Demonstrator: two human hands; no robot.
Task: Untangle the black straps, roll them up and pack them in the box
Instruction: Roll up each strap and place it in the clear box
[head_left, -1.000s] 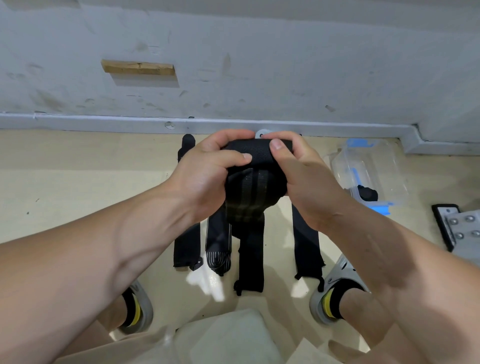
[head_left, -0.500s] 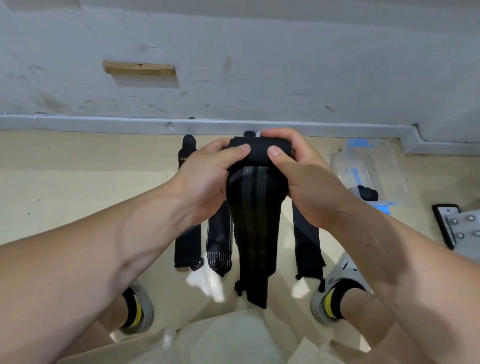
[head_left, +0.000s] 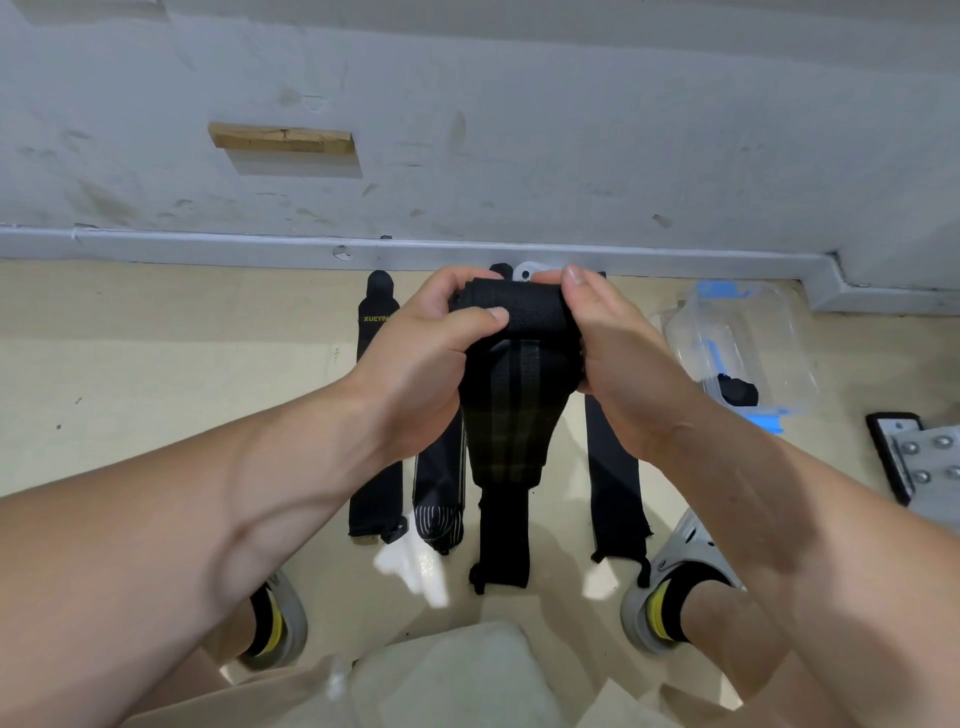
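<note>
A black strap with faint olive stripes is held in the air in front of me, its top wound into a roll (head_left: 514, 314) and its tail hanging down (head_left: 506, 447). My left hand (head_left: 415, 358) grips the roll's left end, thumb on top. My right hand (head_left: 613, 353) grips the right end. Several more black straps lie flat side by side on the beige floor below: one with yellow lettering (head_left: 376, 415), a striped one (head_left: 439, 499), a middle one (head_left: 504, 540) and a right one (head_left: 615, 483). A clear plastic box (head_left: 748, 343) with blue clips lies to the right, a black roll (head_left: 740, 391) inside it.
A grey wall with a skirting (head_left: 208, 244) runs just behind the straps. A metal plate with bolts (head_left: 924, 457) lies at the far right. My two feet in grey shoes (head_left: 670, 582) stand on either side of the straps' near ends.
The hanging tail dropped long half a second ago and is shorter again now as both hands turn the roll. The hands stay at the same spot.
</note>
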